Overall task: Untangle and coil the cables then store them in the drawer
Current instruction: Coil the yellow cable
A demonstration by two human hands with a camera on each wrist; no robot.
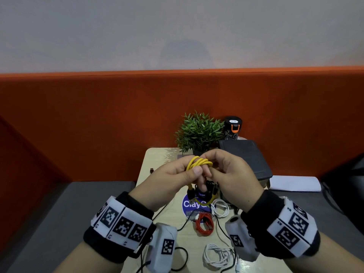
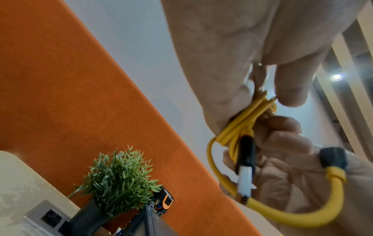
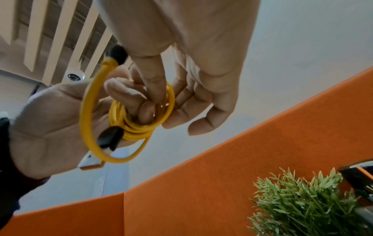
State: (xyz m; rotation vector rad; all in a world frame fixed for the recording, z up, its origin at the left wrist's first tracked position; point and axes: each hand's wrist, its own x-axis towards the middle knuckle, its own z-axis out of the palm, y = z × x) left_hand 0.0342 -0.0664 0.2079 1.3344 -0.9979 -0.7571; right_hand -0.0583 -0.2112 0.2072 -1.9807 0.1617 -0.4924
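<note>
Left hand [image 1: 167,182] raised above the small table [image 1: 149,170] — fingers curled round the coiled yellow cable [image 1: 199,163], thumb pressing the loops. Coil sits between both hands; its black plug ends dangle beneath. Right hand [image 1: 230,174] meets it, fingers bent, pinching the coil's right side. On the table below: a red cable [image 1: 204,223] in a loose coil, white cables [image 1: 216,255] nearer the person. Behind — a potted plant [image 1: 199,133], and a dark box [image 1: 246,156] to its right.
</note>
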